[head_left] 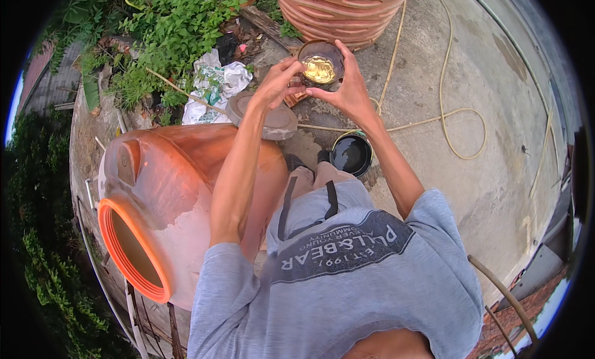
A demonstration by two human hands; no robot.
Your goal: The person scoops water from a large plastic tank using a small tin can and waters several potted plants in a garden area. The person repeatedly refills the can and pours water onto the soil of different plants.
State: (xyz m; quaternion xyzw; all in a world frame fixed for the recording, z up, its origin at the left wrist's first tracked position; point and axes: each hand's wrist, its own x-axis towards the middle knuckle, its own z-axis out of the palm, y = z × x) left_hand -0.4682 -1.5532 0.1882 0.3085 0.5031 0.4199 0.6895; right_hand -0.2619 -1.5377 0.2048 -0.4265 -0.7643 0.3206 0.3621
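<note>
Out in front of me, both hands hold a small round bowl (320, 69) with a dark wall and a shiny golden inside at its bottom. Whether the gold is the metal itself or something in it, I cannot tell. My left hand (280, 85) grips the near left side, its fingers bent at the rim. Around the right side curves my right hand (348, 89), thumb at the near edge and fingers up along the far side. Below the hands, by my feet, a black bucket (351, 156) stands with dark liquid in it.
A large orange tank (186, 179) lies on its side at my left, its round mouth facing left. Beside it are a grey round slab (273, 120) and a white sack (220, 86). A ribbed clay pot (344, 12) stands ahead. A yellowish hose (445, 80) loops over the concrete.
</note>
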